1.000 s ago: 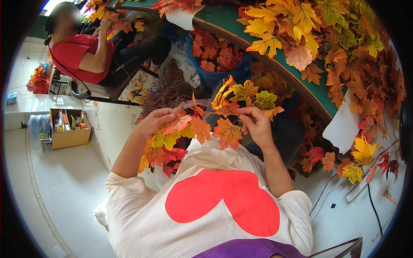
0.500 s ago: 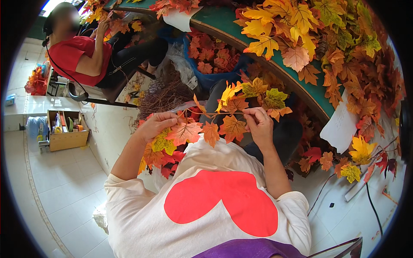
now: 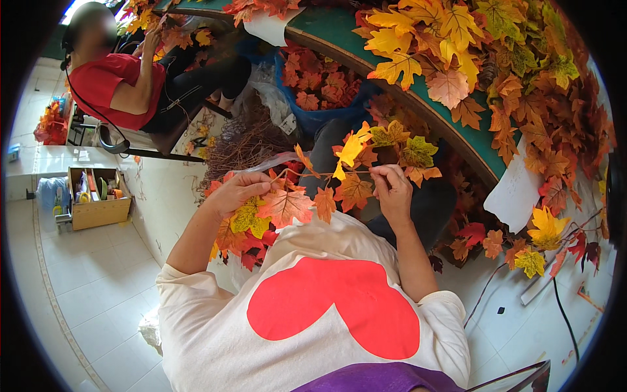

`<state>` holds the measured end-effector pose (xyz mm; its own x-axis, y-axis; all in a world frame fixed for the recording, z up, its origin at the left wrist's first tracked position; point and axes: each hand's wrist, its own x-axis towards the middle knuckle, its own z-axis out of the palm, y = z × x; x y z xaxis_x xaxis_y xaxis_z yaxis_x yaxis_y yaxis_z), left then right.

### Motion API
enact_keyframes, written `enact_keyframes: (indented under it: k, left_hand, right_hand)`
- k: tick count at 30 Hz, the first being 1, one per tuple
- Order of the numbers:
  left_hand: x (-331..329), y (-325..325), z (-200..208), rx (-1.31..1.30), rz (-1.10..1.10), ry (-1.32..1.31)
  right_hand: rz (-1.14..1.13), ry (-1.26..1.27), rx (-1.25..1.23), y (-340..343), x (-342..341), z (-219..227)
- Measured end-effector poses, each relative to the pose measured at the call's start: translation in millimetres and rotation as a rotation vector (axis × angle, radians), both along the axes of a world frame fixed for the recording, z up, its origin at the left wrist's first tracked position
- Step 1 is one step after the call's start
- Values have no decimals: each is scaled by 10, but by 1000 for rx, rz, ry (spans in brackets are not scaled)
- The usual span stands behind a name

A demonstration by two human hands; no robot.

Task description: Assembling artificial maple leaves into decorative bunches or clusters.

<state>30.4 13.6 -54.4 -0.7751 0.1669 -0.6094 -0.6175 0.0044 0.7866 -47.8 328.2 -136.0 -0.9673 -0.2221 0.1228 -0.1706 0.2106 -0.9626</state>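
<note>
A garland of artificial maple leaves (image 3: 287, 206) stretches between my two hands above my lap, its thin brown stem running almost level. My left hand (image 3: 241, 193) pinches the stem at its left end, with yellow-green and red leaves hanging beneath. On the other side, my right hand (image 3: 392, 191) grips the stem between thumb and fingertips. Orange leaves dangle between the hands, and a bright yellow leaf (image 3: 353, 149) stands up above the stem. Past my right hand the garland carries on with a yellow-green leaf (image 3: 418, 151). What lies inside my left fingers is partly hidden.
A green table (image 3: 366, 55) curves along the far right, heaped with autumn leaves (image 3: 522, 98). Beneath it stands a blue tub (image 3: 313, 119) of reddish leaves, beside bundled brown stems (image 3: 245, 147). A person in a red shirt (image 3: 121, 88) sits far left, near a wooden box (image 3: 98, 199).
The yellow leaf and the orange leaves on the garland have swung slightly to the right. Both hands keep their hold on the stem, almost in place.
</note>
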Motion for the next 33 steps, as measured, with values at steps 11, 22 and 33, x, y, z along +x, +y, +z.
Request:
enact_keyframes:
  k: [11,22,33]
  left_hand:
    - [-12,76,-41,35,-7,-24]
    - [-9,187,-125,56,-22,-55]
    - [-151,403,-68,58,-159,-6]
  right_hand:
    - [39,-59,-22,34,0,-97]
    - [27,-54,-30,-107,140,118]
    - [359,-129,-147,-549,195,514]
